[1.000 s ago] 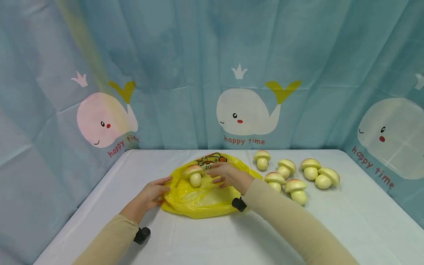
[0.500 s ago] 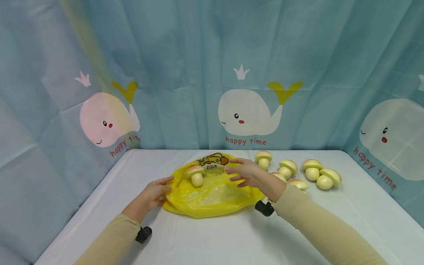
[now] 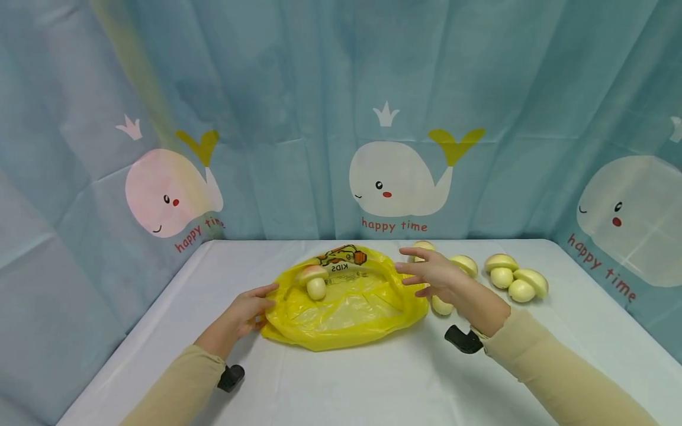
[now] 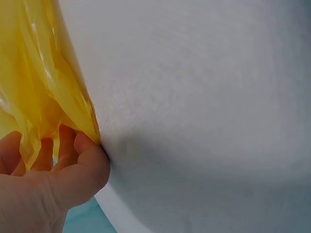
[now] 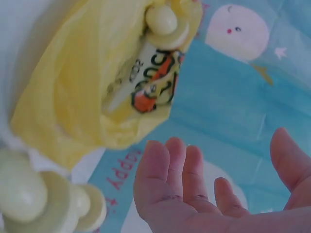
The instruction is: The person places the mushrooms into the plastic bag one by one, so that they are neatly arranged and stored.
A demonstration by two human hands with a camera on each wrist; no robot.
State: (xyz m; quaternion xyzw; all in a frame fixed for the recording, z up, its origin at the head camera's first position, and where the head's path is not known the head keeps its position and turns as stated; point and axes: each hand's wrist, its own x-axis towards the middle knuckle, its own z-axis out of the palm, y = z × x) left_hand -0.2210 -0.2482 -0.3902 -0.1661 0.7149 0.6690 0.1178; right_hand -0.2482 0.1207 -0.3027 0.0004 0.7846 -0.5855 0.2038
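A yellow plastic bag lies spread open on the table, printed lettering on its inner far side. One toy mushroom with a pinkish cap rests inside it, toward the left. At the bag's left edge, my left hand grips the thin plastic; the left wrist view shows its fingers bent against the folds. My right hand hovers with spread fingers, holding nothing, right of the bag. Behind and below it are several toy mushrooms, partly hidden by the hand, among them one mushroom close to the bag.
Two more mushrooms touch each other farther right, one upright mushroom and one tilted mushroom. A white cloth covers the table. Blue curtains with whale prints stand along the back and sides.
My right hand has moved right, from over the bag beside the mushroom in it to near the loose mushrooms. My left hand stays at the bag's edge.
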